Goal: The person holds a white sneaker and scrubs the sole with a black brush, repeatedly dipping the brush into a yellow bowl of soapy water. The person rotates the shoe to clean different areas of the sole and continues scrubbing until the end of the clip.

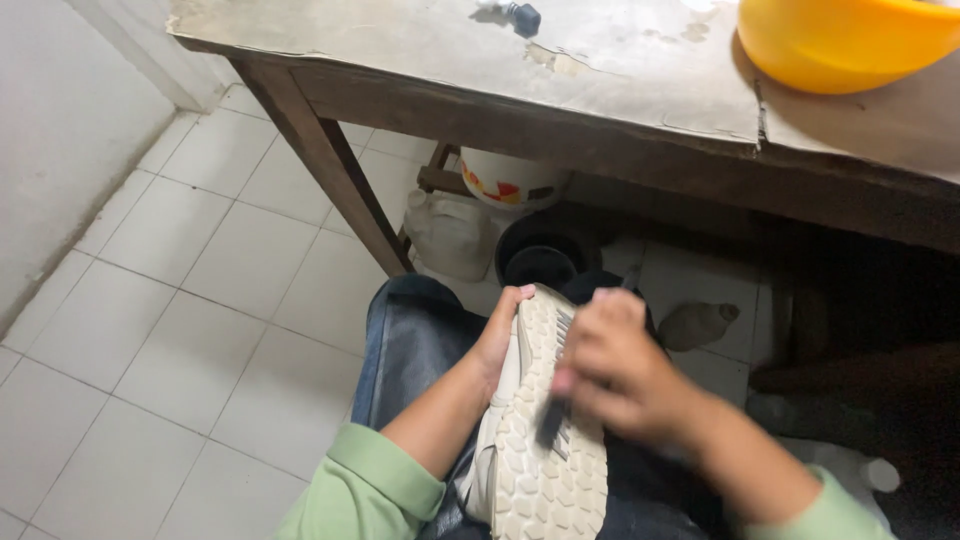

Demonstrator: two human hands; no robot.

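Head view: your left hand grips a cream shoe on your lap, grimy lugged sole up. Your blurred right hand is closed on a dark brush against it.

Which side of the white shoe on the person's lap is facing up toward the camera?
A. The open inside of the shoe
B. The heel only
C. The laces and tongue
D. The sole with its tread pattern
D: the shoe lies with its knobbly cream sole up, the left hand gripping its edge and the right hand pressing a dark tool against the tread.
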